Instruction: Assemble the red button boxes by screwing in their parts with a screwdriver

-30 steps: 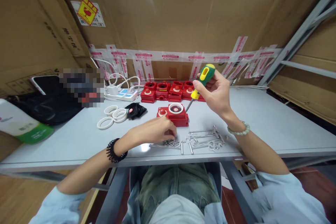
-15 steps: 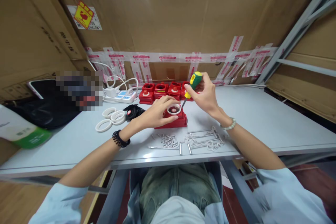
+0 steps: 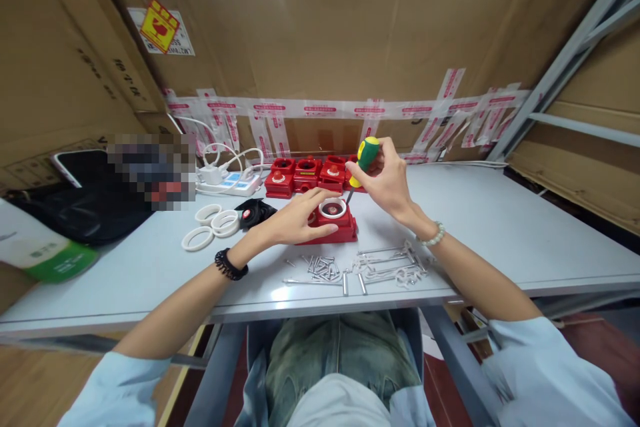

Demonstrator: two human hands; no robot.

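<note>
On the pale grey table (image 3: 500, 227), right in front of the seated person, sits a red plastic block (image 3: 334, 227) with a white ring (image 3: 333, 207) set in its top. The left hand (image 3: 295, 219) lies over the block's left side, fingers loosely spread and pressing down to steady it. The right hand (image 3: 387, 179) is wrapped around the green and yellow handle of a screwdriver (image 3: 361, 163), fingers closed on it, with the shaft slanting down so the tip meets the block just beside the ring's right edge. I cannot tell whether the tip sits in a screw head; that spot is too small to make out.

Behind the block stands a row of at least 4 similar red blocks (image 3: 307, 175), close to a white power strip (image 3: 231, 181). To the left lie 3 loose white rings (image 3: 213, 226) and a small black pouch (image 3: 254, 211). Near the table's front edge, a heap of screws (image 3: 320, 267) lies beside a tangle of metal hooks (image 3: 390, 263).

The risk, as I see it, is the slant: with the screwdriver leaning, the tip could slip out and skid toward the steadying fingers or scar the plastic. A light hold with the left hand could also let the block twist, and a brushing forearm could scatter the screws off the edge.
</note>
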